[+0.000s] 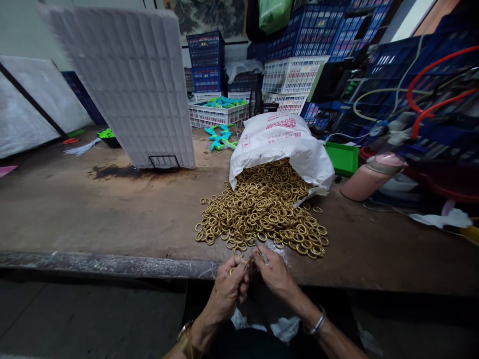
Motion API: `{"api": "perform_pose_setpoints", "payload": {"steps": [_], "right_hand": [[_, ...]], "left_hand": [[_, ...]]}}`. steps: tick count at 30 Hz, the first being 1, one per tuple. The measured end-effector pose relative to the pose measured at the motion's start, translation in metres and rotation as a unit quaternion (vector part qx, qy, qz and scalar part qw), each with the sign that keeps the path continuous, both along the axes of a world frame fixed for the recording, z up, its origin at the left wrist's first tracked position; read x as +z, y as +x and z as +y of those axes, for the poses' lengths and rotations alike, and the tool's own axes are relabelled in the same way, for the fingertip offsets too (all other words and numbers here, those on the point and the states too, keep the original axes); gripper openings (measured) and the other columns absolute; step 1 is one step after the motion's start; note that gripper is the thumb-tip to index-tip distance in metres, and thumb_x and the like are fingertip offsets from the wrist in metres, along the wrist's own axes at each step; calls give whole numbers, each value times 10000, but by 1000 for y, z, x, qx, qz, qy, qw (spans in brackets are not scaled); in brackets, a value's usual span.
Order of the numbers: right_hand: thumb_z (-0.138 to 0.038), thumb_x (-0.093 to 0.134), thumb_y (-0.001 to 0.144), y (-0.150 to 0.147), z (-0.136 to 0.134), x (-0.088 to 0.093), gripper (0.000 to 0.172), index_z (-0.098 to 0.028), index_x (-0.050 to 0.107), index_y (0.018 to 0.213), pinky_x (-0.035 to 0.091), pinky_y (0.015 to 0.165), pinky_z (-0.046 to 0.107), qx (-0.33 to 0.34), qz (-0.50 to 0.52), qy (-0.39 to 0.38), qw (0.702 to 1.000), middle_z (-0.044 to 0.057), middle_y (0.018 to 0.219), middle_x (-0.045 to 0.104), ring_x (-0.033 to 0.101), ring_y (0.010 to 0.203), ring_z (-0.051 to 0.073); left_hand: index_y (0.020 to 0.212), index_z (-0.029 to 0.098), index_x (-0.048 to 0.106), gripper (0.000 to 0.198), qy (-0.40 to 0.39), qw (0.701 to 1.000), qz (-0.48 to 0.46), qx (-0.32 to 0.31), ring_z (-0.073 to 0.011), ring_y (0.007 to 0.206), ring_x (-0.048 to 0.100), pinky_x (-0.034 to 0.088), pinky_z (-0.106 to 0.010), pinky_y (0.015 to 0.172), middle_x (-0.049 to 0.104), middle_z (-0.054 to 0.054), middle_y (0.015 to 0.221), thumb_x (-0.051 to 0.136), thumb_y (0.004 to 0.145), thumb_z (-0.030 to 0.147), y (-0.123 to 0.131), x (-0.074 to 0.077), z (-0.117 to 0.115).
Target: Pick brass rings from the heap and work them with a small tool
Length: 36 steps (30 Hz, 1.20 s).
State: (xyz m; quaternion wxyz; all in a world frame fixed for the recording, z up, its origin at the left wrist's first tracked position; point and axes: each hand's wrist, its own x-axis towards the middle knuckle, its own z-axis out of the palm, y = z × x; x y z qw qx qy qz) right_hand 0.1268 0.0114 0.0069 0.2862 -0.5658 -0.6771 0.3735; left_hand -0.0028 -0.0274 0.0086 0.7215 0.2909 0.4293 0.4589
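Working at the near edge of the table (93,219), both hands meet close together, knuckles almost touching.

Left hand (227,291): fingers are curled shut, pinching a small brass ring (234,270) between thumb and forefinger. Only a sliver of the ring shows, just above the table edge.

Right hand (276,276): fingers are closed on a thin silvery piece (262,257) that sticks up past the knuckles. What it is cannot be told. A bangle (318,321) sits on the right wrist and a gold band (185,330) on the left.

Just beyond the hands lies a pile of rings (262,214) of the same brass colour, its nearest rings close to the fingertips. The pile spills from the open mouth of a white sack (280,142) lying on its side, with red print on top.

Left of the sack a ribbed white panel (127,85) stands upright on the table. Right of the sack are a green tray (342,158) and a pink flask (370,177) lying down. Blue and white crates (295,75) are stacked along the back.
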Motion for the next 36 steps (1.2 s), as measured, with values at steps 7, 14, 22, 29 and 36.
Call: {"api": "perform_pose_setpoints", "payload": {"steps": [7, 14, 22, 29, 36], "right_hand": [[-39, 361, 642, -1, -14, -4, 230, -193, 482, 764, 261, 536, 229, 99, -184, 73, 975, 3, 642, 562, 473, 563, 123], [-36, 373, 646, 1, -10, -6, 275, -184, 502, 838, 223, 525, 250, 96, -273, 84, 953, 18, 660, 593, 505, 569, 138], [-34, 378, 669, 11, 12, -9, 228, -181, 494, 798, 221, 521, 242, 26, -301, 90, 949, 21, 660, 588, 505, 582, 129], [-102, 409, 730, -18, 10, -11, 203, -202, 482, 891, 233, 541, 235, 56, -233, 134, 962, 12, 762, 615, 529, 634, 126], [-126, 437, 734, -26, 10, -5, 189, -211, 474, 899, 192, 532, 254, 80, -289, 113, 947, 6, 734, 619, 543, 647, 137]], "left_hand": [[731, 178, 436, 310, -9, 998, 49, 30, -14, 347, 308, 206, -130, 322, 430, 79, 520, 571, 698, 455, -2, 1, 4], [700, 179, 430, 285, 19, 997, 69, 18, -14, 336, 287, 222, -128, 326, 400, 87, 480, 526, 744, 443, -4, 1, -2], [747, 168, 460, 230, -11, 995, -89, -50, -14, 359, 321, 225, -128, 320, 459, 56, 553, 550, 756, 380, -8, 13, -14], [737, 131, 504, 263, -49, 991, -119, 22, -36, 429, 442, 263, -130, 318, 566, -26, 722, 538, 757, 391, -20, 3, -6], [850, 169, 509, 155, -37, 985, -168, 21, -49, 415, 449, 262, -130, 314, 550, 0, 676, 522, 772, 302, -32, 8, 0]]}}
